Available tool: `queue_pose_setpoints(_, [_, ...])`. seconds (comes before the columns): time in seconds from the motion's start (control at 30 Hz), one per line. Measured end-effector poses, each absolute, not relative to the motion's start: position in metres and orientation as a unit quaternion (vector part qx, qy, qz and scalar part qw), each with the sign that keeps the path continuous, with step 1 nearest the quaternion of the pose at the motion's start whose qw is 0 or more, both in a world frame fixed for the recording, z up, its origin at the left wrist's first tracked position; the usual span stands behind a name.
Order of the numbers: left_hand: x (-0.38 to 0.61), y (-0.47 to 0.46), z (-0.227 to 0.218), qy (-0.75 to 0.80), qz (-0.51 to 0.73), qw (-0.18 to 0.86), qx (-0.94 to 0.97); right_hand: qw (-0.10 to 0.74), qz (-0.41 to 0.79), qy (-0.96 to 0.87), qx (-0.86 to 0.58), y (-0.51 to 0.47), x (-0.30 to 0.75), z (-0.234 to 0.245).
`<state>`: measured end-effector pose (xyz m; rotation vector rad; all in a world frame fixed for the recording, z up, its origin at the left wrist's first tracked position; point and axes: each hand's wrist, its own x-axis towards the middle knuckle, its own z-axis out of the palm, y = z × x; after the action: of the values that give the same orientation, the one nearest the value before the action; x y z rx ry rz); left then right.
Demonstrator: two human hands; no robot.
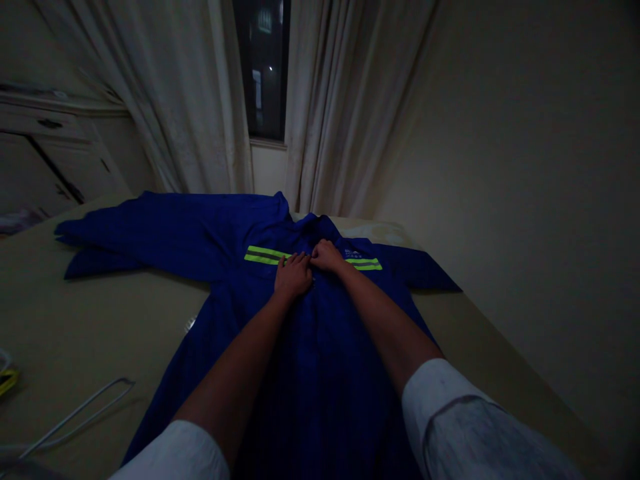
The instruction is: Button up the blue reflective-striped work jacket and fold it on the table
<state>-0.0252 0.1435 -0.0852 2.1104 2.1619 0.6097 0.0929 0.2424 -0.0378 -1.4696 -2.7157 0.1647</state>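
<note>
A dark blue work jacket [350, 373] lies spread front-up on the bed, its sleeves stretched out to both sides. A yellow-green reflective strip [263, 255] crosses its chest, with small white print above the strip on the right. My left hand [295, 273] rests palm down on the chest beside the front opening, its fingers laid out over the cloth and strip. Just right of it, my right hand [327, 256] is closed in a pinch on the front edge below the collar. The fingertips hide exactly what part of the edge they hold.
A wire hanger [83, 407] lies at lower left on the bed [115, 320], near a yellow object [8, 381] cut off by the frame. Pale curtains [200, 100] flank a dark window [263, 67]. A cabinet [55, 147] stands left; a wall [525, 200] bounds the right.
</note>
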Motion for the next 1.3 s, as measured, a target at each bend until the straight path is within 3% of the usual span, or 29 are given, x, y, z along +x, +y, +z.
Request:
queue_pose_setpoints(0.6, [-0.025, 0.146, -0.086, 0.700, 0.211, 0.027, 0.681, 0.122, 0.110, -0.880, -0.445, 0.245, 0.093, -0.044])
queue_pose_setpoints(0.93, [-0.027, 0.145, -0.084, 0.703, 0.195, 0.029, 0.684, 0.105, 0.054, -0.892, -0.437, 0.225, 0.092, -0.034])
queue_pose_setpoints(1.1, [-0.030, 0.143, -0.083, 0.696, 0.196, 0.041, 0.689, 0.096, -0.046, -0.896, -0.430, 0.176, 0.107, -0.029])
queue_pose_setpoints(1.3, [-0.027, 0.147, -0.084, 0.705, 0.194, 0.055, 0.680, 0.137, 0.065, -0.917, -0.369, 0.025, 0.172, -0.017])
